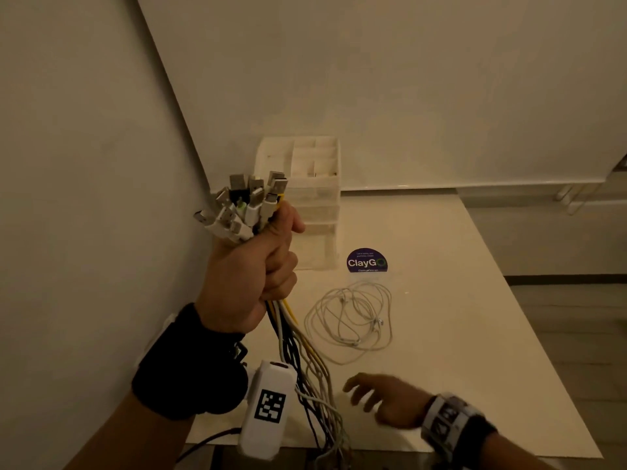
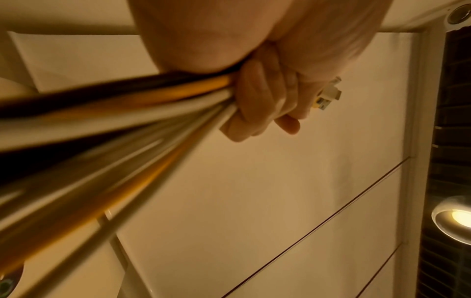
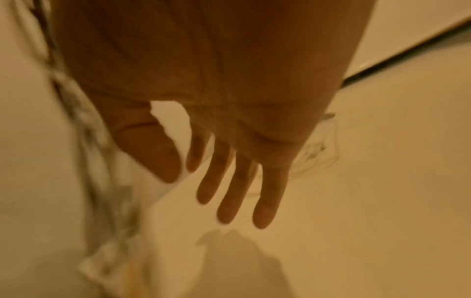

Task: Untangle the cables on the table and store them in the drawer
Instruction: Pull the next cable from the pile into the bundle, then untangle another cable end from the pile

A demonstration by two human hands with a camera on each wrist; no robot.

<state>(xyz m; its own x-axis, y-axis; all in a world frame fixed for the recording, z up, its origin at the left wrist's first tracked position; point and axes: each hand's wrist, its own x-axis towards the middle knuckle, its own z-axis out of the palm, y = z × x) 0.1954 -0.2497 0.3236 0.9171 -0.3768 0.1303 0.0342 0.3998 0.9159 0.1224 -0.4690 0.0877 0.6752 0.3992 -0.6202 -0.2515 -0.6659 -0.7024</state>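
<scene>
White, black and yellow cords make up the cable bundle [image 1: 307, 364], which hangs off the near edge of the pale counter [image 1: 458, 300] and rises into the left hand [image 1: 251, 276]. That hand is raised above the counter's left side, its fingers [image 2: 257, 96] and thumb curled tight round the bundle, with a cluster of USB plugs [image 1: 244, 205] fanning out above the fist. In the left wrist view the cords run out of the fist in blurred streaks toward the camera. A black wrist strap [image 1: 190, 364] and a white camera module [image 1: 268, 408] with a square black-and-white marker sit on the left forearm.

The right hand [image 1: 380, 400] is low over the near part of the counter, just right of the hanging cords. It is blurred, palm down, fingers [image 3: 237, 191] straight and spread, holding nothing; whether it touches the surface cannot be told.

Farther in, a loose coil of thin white cable [image 1: 353, 320] lies flat on the counter, apart from both hands. Beyond it is a round purple sticker [image 1: 366, 261] reading "ClayGo". At the back, against the wall, stands a translucent white drawer unit [image 1: 315, 201] with open compartments on top and stacked drawers below.
</scene>
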